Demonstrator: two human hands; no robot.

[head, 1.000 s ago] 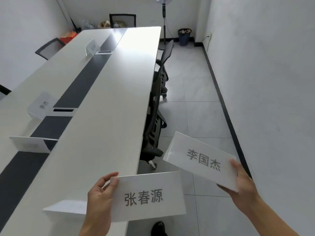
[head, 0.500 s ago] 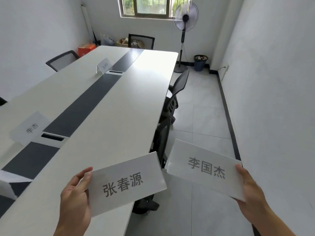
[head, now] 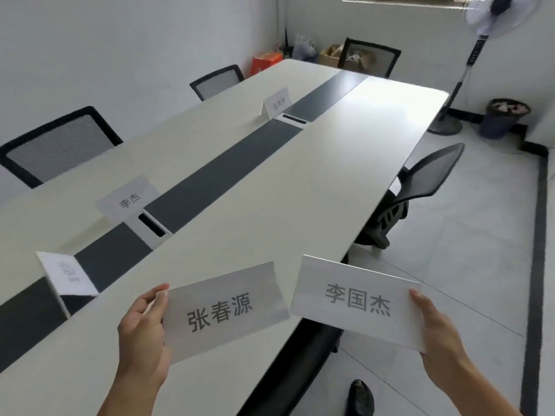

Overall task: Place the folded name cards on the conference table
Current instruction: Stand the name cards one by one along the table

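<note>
Cards were what I saw first: my left hand (head: 141, 337) held one folded name card (head: 225, 310) by its left edge, thumb on the printed face and fingers curled behind, a pinching grip. That card hung low over the near part of the counter (head: 270, 187), printed with 张春源; I could not tell whether its lower edge touched the surface. My right hand (head: 441, 334) held the second name card (head: 357, 301) by its right end, the grip pressed onto the paper in the same way. It read 李国杰 and sat in the air past the counter's right edge, above the floor (head: 468, 265), just beside the first card but not touching it.

Three more folded cards already stood on the far half of the counter, beyond the dark centre strip (head: 228, 163): the nearest card (head: 69, 274) at the left, tilted with blurred print, the middle card (head: 127, 199) beside a cable slot (head: 151, 225), and the far card (head: 276, 103) next to another slot.

Mesh chairs stood around: one black chair (head: 420, 187) tucked against the right side, two on the far side, one at the head. A pedestal fan (head: 480, 40) and a dark bin (head: 504, 115) stood in the right corner.
</note>
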